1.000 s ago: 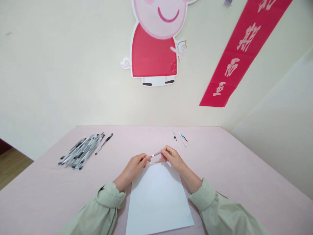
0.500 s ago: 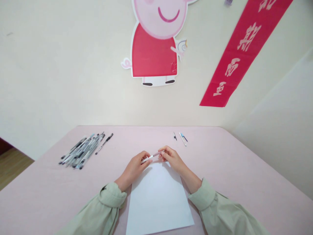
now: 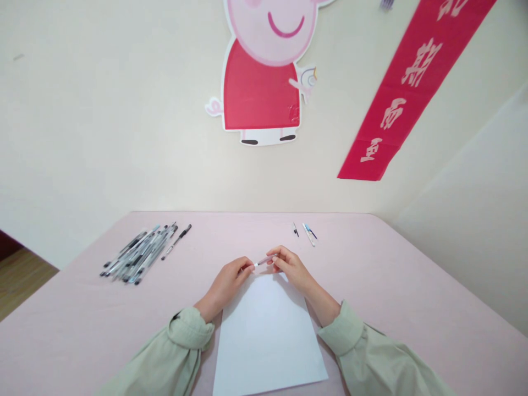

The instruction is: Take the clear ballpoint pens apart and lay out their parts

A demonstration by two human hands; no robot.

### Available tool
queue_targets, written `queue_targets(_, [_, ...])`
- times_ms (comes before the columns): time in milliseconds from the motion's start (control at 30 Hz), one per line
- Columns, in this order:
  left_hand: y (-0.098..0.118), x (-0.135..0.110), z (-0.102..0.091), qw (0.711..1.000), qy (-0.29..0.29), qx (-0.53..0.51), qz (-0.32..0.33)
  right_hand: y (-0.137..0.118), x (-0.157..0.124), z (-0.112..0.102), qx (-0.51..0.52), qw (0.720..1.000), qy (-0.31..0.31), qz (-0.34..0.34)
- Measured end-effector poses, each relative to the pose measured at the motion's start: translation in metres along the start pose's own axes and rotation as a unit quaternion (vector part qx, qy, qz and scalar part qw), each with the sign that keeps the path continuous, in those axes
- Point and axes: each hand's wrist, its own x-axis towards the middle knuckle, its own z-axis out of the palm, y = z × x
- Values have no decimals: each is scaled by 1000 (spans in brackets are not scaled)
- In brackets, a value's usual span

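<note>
Both my hands meet over the far edge of a white sheet of paper (image 3: 268, 335) on the pink table (image 3: 391, 297). My right hand (image 3: 291, 267) pinches the barrel of a pink-tinted pen (image 3: 264, 260). My left hand (image 3: 229, 280) is closed with its fingertips on the pen's left end. The pen lies nearly level between them, just above the paper's top edge. Light green sleeves cover both forearms.
A row of several black and clear pens (image 3: 140, 253) lies at the table's far left. A few small pen parts (image 3: 307, 232) lie beyond my right hand. A cartoon pig cutout (image 3: 264, 71) and a red banner (image 3: 404, 88) hang on the wall behind.
My left hand's fingertips slid out along the pen and came back to its left end. My right hand shifted slightly. Nothing else on the table moved.
</note>
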Motion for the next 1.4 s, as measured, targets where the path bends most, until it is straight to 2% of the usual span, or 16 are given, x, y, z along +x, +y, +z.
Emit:
queue_targets(167, [-1, 0, 0, 1000, -7, 0, -17, 1, 0, 0, 6, 1000, 8, 9])
queue_targets(367, [-2, -2, 1, 1000, -9, -25, -2, 3, 3, -1, 23, 1000, 18, 10])
queue_targets(667, [-3, -1, 2, 999, 0, -29, -27, -1, 2, -12, 75, 992, 96, 43])
queue_targets(833, [-1, -2, 1, 999, 11, -24, -38, 2, 4, -13, 107, 986, 119, 44])
queue_targets(1000, [0, 0, -1, 999, -2, -40, -31, 2, 5, -15, 124, 982, 139, 35])
queue_targets(1133, [-1, 1, -1, 995, -3, -76, -61, 1, 4, -13, 123, 984, 123, 41])
queue_targets(1300, [2, 0, 1, 995, -34, -85, -29, -2, 0, -3, 109, 989, 81, 52])
queue_targets(1400, [2, -1, 2, 995, -48, -80, -24, -2, 1, -3, 115, 988, 85, 49])
